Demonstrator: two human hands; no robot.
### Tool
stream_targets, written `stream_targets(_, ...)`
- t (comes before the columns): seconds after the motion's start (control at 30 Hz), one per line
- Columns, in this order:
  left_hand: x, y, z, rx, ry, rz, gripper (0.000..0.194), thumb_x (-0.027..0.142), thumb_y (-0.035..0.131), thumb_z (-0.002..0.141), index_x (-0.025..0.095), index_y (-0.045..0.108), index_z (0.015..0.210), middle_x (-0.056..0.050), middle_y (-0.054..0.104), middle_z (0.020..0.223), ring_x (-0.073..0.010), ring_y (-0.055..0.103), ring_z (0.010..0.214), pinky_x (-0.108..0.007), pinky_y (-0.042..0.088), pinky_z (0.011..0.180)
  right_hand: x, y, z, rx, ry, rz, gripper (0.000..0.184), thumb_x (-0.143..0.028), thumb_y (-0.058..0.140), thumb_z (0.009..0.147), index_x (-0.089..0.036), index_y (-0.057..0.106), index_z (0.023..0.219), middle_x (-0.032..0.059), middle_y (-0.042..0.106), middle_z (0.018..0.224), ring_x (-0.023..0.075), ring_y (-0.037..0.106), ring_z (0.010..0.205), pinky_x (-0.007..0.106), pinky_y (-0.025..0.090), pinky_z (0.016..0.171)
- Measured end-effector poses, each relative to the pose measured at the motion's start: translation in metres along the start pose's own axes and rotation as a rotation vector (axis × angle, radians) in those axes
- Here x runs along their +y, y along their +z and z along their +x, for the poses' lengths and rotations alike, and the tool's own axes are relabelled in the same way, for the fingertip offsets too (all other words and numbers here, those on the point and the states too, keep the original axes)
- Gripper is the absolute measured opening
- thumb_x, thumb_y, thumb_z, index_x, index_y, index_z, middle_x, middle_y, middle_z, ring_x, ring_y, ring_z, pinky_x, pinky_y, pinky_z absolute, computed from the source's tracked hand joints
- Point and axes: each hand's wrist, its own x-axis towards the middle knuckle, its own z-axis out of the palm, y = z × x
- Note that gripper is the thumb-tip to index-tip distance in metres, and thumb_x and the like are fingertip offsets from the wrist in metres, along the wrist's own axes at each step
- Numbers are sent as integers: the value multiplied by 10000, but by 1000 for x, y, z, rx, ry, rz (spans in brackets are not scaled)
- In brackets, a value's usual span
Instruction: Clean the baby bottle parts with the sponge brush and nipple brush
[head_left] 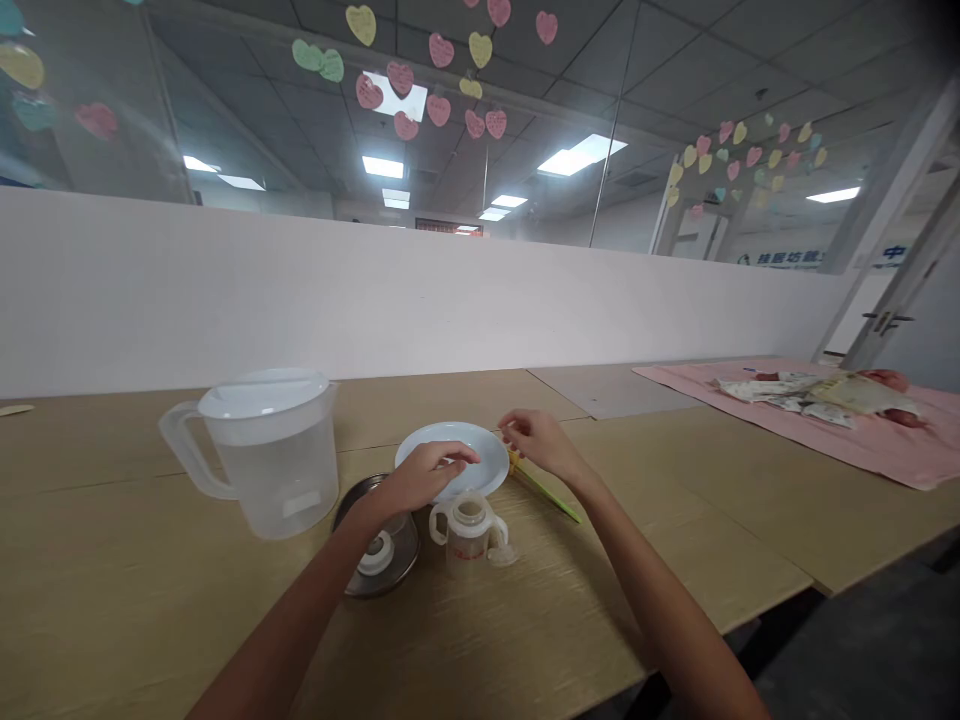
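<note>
Over the near left part of a white plate [491, 470] hovers my left hand [431, 470], palm down, fingers loosely stretched with nothing visible in them. My right hand [541, 440] is at the plate's right edge, fingers bent and apart, above the yellow head of a stick-like tool with a green handle [555, 500]. In front of the plate stands a clear two-handled baby bottle [468, 535], its top uncovered. A clear cap [502, 554] lies beside its right handle. Partly under my left wrist is a round metal tray [401, 572] holding a white bottle ring [376, 555].
A large translucent jug [277, 470] with a white lid stands on the left. At the far right, a pink cloth [840, 440] bears packets and other items. A white wall [420, 310] runs behind the table [667, 500], whose front edge is at lower right.
</note>
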Motion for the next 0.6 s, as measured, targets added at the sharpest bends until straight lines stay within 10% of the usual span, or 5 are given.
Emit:
stream_targets(0.3, 40, 21, -3, -250, 328, 246, 439, 71, 450, 586, 233, 649, 942, 3, 640, 995, -193, 503, 1022, -290, 338, 946, 84, 10, 25, 16, 283, -540, 304, -129, 416, 780, -151, 627, 998, 80, 649, 968, 157, 583, 884, 214, 387, 707)
stream_targets(0.6, 32, 41, -2, -175, 244, 518, 401, 82, 434, 626, 217, 646, 938, -44, 638, 890, -198, 548, 857, -309, 413, 785, 127, 44, 36, -91, 291, -691, 272, -165, 416, 809, -135, 664, 917, 129, 635, 978, 182, 566, 923, 234, 370, 738)
